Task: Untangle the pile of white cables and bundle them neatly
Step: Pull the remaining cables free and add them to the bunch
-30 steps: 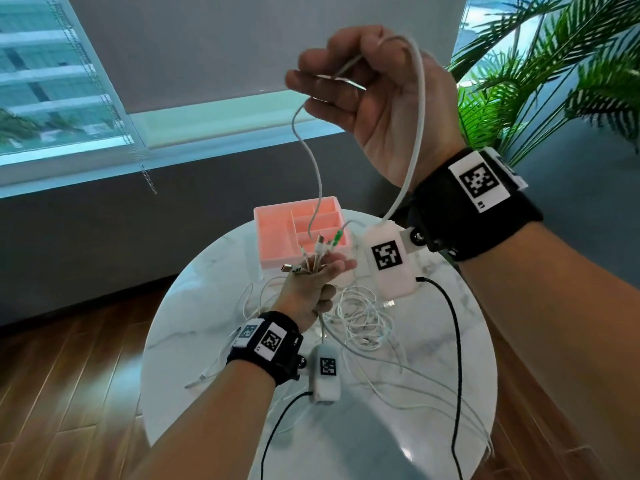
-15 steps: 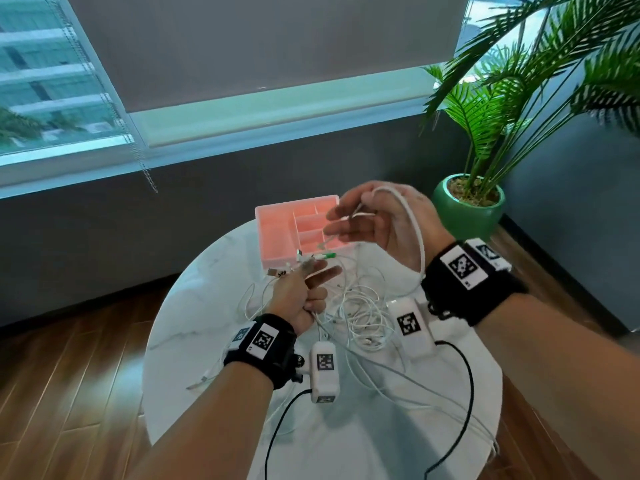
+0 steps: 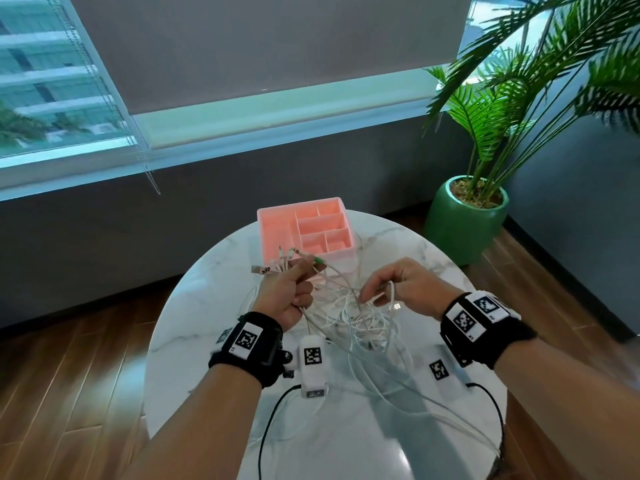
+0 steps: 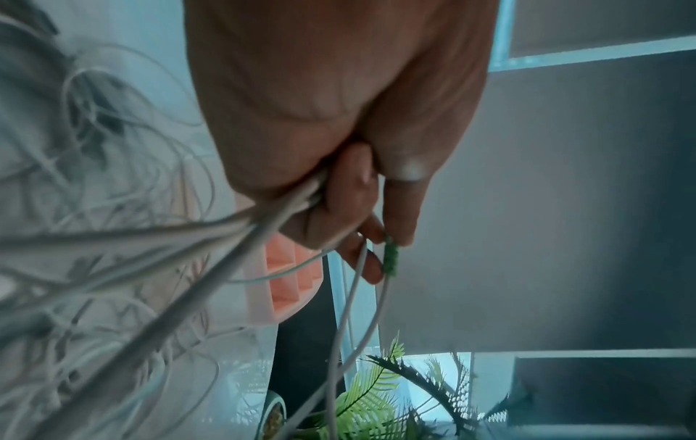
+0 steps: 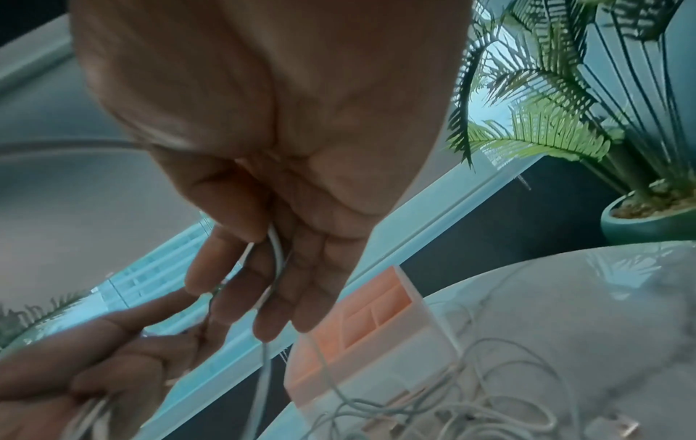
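Left hand (image 3: 285, 296): fist closed round a bunch of white cables (image 3: 349, 311), plugs fanned above. Right hand (image 3: 403, 289): fingers pinching one cable strand. Pink organizer tray (image 3: 273, 220) behind, on marble table (image 3: 381, 445).

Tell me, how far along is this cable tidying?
Early still. Done: the left hand grips a gathered bunch of plug ends. In hand: the right hand holds one white cable over the tangle. Left: most cables lie knotted on the marble table, none bundled; the pink organiser looks empty.
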